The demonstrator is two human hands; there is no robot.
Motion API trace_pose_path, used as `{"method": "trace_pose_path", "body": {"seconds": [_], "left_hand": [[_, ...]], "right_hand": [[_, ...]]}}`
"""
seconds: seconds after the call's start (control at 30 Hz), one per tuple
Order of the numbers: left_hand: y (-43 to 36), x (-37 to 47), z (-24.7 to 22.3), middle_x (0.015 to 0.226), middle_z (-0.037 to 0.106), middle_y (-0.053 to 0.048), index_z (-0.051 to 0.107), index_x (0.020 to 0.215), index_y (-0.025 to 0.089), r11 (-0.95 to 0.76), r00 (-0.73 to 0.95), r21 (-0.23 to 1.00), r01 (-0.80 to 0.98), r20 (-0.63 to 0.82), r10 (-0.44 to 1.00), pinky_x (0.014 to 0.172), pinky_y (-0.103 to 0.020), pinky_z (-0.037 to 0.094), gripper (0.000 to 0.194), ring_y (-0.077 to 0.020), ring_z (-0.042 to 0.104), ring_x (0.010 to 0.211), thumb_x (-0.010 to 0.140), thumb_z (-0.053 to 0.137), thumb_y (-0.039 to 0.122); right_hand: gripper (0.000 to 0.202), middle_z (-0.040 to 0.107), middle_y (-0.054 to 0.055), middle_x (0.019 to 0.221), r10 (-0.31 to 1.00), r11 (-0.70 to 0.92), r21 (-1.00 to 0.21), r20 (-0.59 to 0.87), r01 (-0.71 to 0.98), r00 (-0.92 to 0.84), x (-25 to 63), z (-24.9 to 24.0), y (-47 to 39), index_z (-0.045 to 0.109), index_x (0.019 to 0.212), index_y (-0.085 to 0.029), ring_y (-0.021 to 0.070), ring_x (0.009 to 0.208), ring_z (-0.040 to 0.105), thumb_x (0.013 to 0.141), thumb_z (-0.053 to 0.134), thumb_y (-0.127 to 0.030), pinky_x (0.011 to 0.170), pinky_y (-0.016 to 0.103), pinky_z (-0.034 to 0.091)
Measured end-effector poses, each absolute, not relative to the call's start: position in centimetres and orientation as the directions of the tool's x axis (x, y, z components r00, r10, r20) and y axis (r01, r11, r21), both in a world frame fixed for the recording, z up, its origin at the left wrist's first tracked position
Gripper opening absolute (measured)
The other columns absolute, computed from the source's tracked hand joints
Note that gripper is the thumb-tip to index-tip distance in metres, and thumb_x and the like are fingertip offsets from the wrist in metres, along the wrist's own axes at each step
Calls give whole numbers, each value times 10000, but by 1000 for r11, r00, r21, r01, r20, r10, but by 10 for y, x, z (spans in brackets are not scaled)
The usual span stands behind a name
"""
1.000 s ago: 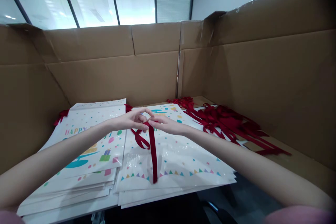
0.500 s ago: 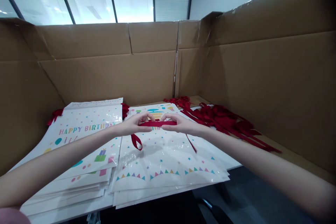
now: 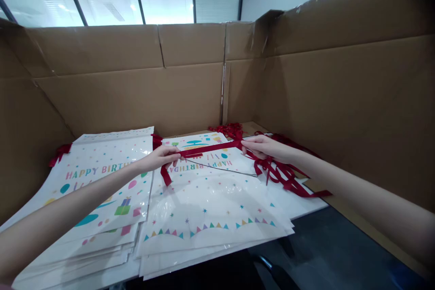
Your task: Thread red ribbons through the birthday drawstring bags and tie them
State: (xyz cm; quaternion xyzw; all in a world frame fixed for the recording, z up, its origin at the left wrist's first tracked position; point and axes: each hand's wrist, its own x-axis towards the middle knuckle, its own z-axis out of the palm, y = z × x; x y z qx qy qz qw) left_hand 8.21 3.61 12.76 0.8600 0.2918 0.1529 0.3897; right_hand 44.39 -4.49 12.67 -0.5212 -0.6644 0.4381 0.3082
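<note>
A red ribbon (image 3: 209,148) runs taut between my two hands, above the right stack of printed birthday bags (image 3: 210,208). My left hand (image 3: 162,158) pinches its left part, and a short tail hangs below the fingers. At the other side my right hand (image 3: 263,147) is closed on the ribbon, where a bunched red piece shows at the fingertips. A thin dark cord (image 3: 220,170) sags from my left hand toward the right. Just beyond and below my right hand lies a heap of loose red ribbons (image 3: 288,179).
Another stack of white "Happy Birthday" bags (image 3: 98,154) lies at the left, with red ribbon bits (image 3: 61,153) at its edge. A small pile of red ribbon pieces (image 3: 226,129) sits at the back. Cardboard walls (image 3: 118,95) enclose the table on three sides.
My hands, close together before, have moved apart; the right went farther right, drawing the ribbon out straight. The dark cord now shows. The ribbon heap at the right has shifted toward the front.
</note>
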Motion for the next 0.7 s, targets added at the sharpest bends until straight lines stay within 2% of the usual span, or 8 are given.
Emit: {"method": "trace_pose_path", "body": {"seconds": [0.17,0.27,0.33,0.4,0.5,0.57,0.63,0.7], "left_hand": [[70,45,106,692,524,3,586,925,151,-449,698,754,480,-17,716,524,-212,395,352,-107,481,566,860,472,477],[75,34,101,652,494,21,573,986,167,-522,657,666,533,62,751,530,-219,371,342,-112,460,555,884,424,458],[69,37,103,643,493,35,539,1057,197,-616,644,520,592,154,749,549,-222,355,301,-119,456,561,896,415,418],[57,47,107,679,536,36,501,1107,226,-697,671,334,634,210,711,586,-228,355,261,-127,482,593,909,417,374],[33,69,115,903,627,7,507,1063,248,-802,774,84,592,218,595,594,-223,340,199,-123,536,648,949,380,352],[20,85,119,981,637,-2,523,1022,239,-853,843,-60,518,204,498,553,-218,306,204,-113,541,626,971,350,333],[11,99,122,945,647,-6,542,982,221,-871,882,-163,464,174,438,511,-222,261,207,-106,531,582,976,349,296],[8,111,122,891,653,-7,558,939,205,-878,898,-199,436,160,410,489,-231,229,207,-104,525,559,971,365,269]], "right_hand": [[503,223,-73,446,994,-78,-829,-104,554,-16,510,114,-42,586,684,-148,58,425,187,759,537,-643,443,252,111],[507,209,-70,446,983,-168,-792,-92,588,158,547,109,-39,586,671,-149,63,420,173,797,473,-627,465,275,99],[480,248,-54,430,965,-228,-733,-84,641,247,568,104,-35,609,670,-147,72,414,191,831,445,-569,469,284,128],[417,391,2,444,936,-317,-594,-71,739,344,587,99,-29,639,645,-147,95,425,305,835,473,-479,481,285,213],[295,619,98,656,895,-436,-326,-63,839,441,606,87,-19,678,638,-161,172,576,520,791,545,-377,566,298,343],[210,662,139,790,892,-450,-200,-49,870,450,609,79,-12,699,715,-164,226,670,575,752,579,-332,590,317,379],[194,662,163,929,905,-424,-135,-9,896,426,601,73,-5,704,830,-166,267,781,596,712,603,-282,623,333,405],[246,646,138,1036,945,-318,-149,32,936,326,576,69,1,692,923,-187,269,904,591,712,598,-273,704,328,426]]}}
